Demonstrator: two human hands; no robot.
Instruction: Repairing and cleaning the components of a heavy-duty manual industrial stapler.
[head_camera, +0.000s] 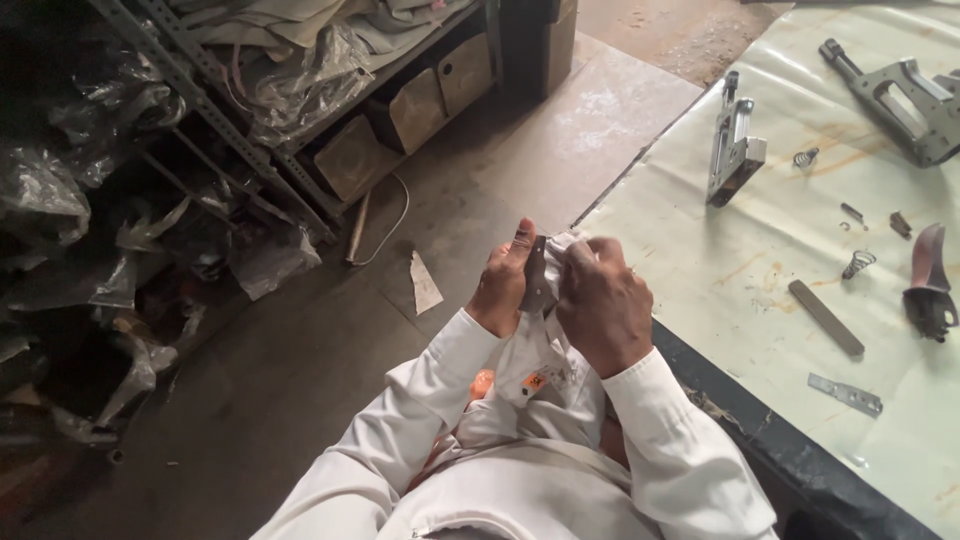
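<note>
Currently we log: left hand (503, 285) and right hand (603, 303), fingers pinched on a small grey metal part (538, 275) wrapped in white cloth (545, 345), held near the table (720, 250) edge; metal bracket (733, 155), springs, flat bar (826, 317) lie far right

Metal piece (537, 275): dull grey, wrapped in soft white cloth (563, 250). Table cover (760, 250): pale glossy sheet, stained. On the cover: matt grey metal bracket (735, 150), flat metal bar (825, 317), coiled wire springs (858, 263). Beside the table: rough concrete floor (300, 350).
</note>
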